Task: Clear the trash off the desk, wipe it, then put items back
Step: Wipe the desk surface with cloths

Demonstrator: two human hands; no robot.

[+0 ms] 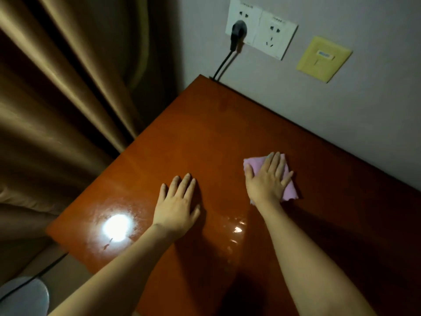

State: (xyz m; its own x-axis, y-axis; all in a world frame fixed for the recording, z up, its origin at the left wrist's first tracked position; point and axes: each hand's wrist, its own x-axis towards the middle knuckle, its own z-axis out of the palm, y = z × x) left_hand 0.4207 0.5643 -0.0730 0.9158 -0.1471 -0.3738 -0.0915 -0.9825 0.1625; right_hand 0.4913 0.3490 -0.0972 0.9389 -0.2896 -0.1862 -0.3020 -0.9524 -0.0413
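Dim room, brown curtain to one side, grey wall behind, and a glossy red-brown counter that carries nothing but two hands and a cloth. Wiping is the step in hand, by my reckoning: the trash looks cleared off and none of the items are back yet.

Her right hand lies flat, fingers straight and spread, pressing the pink cloth onto the counter; that grip is fully open, curled round nothing, and the cloth sits right under the palm with its corners poking out beyond the fingers. Just beside it, the left hand rests flat on bare wood, also open and holding nothing.

Nearer her than that hand, a lamp glare shows a smeary patch. I'd say the next move calls for sweeping the cloth across to it.

Counting: two hands, one cloth, two sockets, one plug, one yellow plate.
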